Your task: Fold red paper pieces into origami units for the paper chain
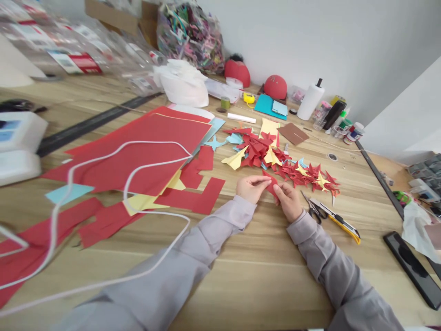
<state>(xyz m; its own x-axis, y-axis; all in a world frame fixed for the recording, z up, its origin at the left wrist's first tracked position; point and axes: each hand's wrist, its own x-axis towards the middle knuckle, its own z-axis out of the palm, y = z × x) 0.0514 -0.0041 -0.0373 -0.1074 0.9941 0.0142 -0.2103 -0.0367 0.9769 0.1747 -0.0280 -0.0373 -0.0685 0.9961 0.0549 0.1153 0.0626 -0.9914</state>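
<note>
A small folded piece of red paper [271, 183] is held between my two hands, above the wooden table. My left hand [251, 187] pinches its left side between thumb and fingers. On the other side, my right hand [288, 198] grips the paper's right edge, thumb on top. Just beyond lies a heap of folded paper pieces [257, 149], mostly red with some yellow and blue. A row of red and yellow paper stars [310, 175] extends to the right of it. Black-handled scissors [317, 212] and a yellow utility knife [339, 221] rest beside my right hand.
Large red sheets [144, 147] and paper offcuts [193, 200] cover the left, crossed by a white cable [127, 184]. A black phone [409, 266] lies at right. Bottles [353, 133], a white roll [310, 101] and a stuffed plastic bag [191, 37] stand along the wall.
</note>
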